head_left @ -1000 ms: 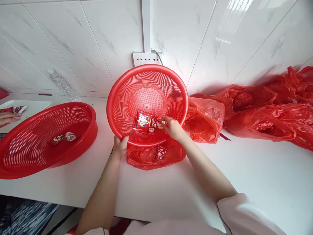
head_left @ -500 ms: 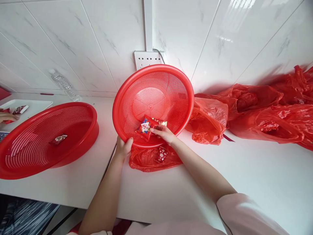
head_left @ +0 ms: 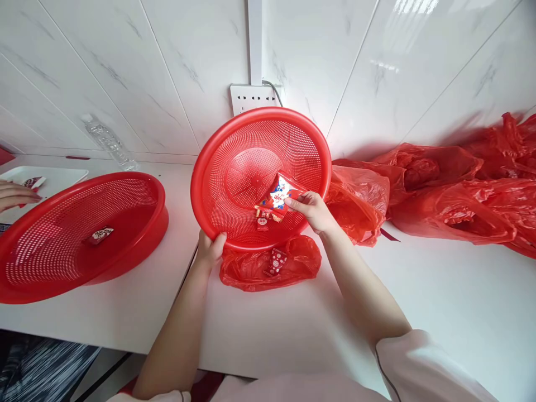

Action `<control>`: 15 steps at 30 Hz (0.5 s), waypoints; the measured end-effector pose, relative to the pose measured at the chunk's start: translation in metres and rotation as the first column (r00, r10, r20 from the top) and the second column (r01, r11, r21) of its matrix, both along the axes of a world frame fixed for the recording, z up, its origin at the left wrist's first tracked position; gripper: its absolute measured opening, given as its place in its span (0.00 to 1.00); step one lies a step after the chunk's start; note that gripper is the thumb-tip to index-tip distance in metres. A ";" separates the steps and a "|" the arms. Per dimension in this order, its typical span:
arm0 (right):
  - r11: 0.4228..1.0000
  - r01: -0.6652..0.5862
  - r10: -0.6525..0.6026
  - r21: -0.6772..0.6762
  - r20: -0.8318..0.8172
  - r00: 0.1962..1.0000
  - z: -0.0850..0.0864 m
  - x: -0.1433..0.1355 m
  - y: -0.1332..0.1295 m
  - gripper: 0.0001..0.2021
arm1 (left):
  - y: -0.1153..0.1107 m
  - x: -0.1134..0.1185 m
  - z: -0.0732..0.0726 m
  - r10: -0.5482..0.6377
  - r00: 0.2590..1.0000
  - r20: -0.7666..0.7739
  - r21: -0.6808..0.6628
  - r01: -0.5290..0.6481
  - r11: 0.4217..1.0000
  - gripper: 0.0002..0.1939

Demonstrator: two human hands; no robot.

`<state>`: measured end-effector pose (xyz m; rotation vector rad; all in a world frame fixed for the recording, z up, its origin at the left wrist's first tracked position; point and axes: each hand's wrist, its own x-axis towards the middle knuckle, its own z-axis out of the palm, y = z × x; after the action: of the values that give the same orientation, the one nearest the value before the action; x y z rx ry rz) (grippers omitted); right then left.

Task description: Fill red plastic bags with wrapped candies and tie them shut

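My left hand [head_left: 211,249] grips the lower left rim of a red plastic colander [head_left: 228,131], which is tilted so its inside faces me. Between the thumb and fingers of my right hand [head_left: 310,210] is a red snack packet [head_left: 280,192] with a white and blue print, held inside the colander near its right side. Smaller wrapped candies [head_left: 262,223] lie on the colander wall just below that packet. Under the colander's near rim, an open red plastic bag [head_left: 304,262] rests on the table, with a red dotted packet [head_left: 276,261] in it.
A second red colander [head_left: 138,245] on the left holds a small packet [head_left: 101,234]. Beyond it are a white tray [head_left: 67,174], another person's hand [head_left: 17,195] and a clear bottle [head_left: 109,142]. Several red plastic bags [head_left: 452,206] line the right side by the wall.
My right hand has moved right and slightly up with the red snack packet, uncovering the small candies below and more of the bag. My left hand keeps its hold on the rim.
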<state>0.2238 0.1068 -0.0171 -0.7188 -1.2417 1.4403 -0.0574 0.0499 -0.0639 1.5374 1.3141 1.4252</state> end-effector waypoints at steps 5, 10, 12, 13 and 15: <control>0.976 -0.203 0.189 0.076 0.161 0.969 0.005 0.004 -0.007 0.17 | -0.001 0.003 0.004 -0.020 0.999 0.039 -0.022 0.021 1.000 0.08; 0.870 -0.464 0.315 0.168 0.535 0.784 0.013 -0.007 -0.024 0.13 | 0.001 0.001 -0.002 -0.006 0.999 0.040 -0.030 0.007 1.000 0.08; 0.825 -0.526 0.274 0.206 0.668 0.692 0.011 -0.014 -0.027 0.11 | 0.003 -0.001 -0.005 0.023 0.999 0.025 -0.024 -0.022 0.999 0.06; 0.826 -0.515 0.222 0.228 0.709 0.669 0.007 -0.018 -0.027 0.10 | 0.004 -0.002 -0.006 0.044 0.999 0.012 -0.015 -0.044 0.999 0.05; 0.868 -0.407 0.073 0.283 0.740 0.669 -0.007 -0.026 -0.023 0.10 | 0.005 -0.003 -0.008 0.076 0.997 -0.014 0.004 -0.076 0.997 0.05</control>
<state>0.1976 0.0836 -0.0238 -0.8516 -2.2708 1.0253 -0.0605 0.0551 -0.0722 1.5165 1.3929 1.4660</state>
